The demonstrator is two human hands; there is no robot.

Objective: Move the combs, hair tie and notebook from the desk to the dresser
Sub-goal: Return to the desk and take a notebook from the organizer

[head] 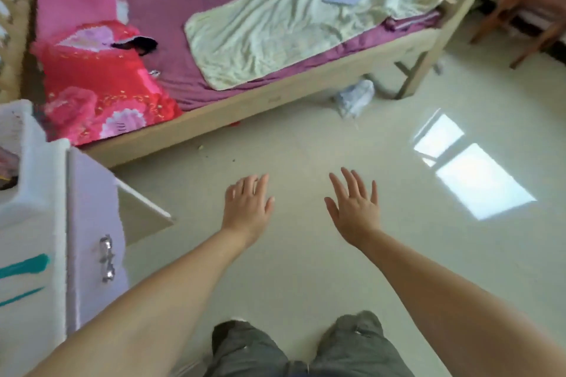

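My left hand [246,202] and my right hand [353,205] are stretched out in front of me over the pale floor, palms down, fingers spread, holding nothing. A white cabinet [33,223] with a lilac door and a metal handle [106,259] stands at the left edge, well left of my left hand; only a blurred corner of its top shows. No combs, hair tie, notebook or desk can be made out in this view.
A wooden bed [275,95] with a purple sheet, a pale green blanket [275,27] and a red flowered quilt [101,86] fills the upper half. A crumpled plastic bag [355,98] lies on the floor by the bed. Wooden chair legs [526,30] stand at the upper right.
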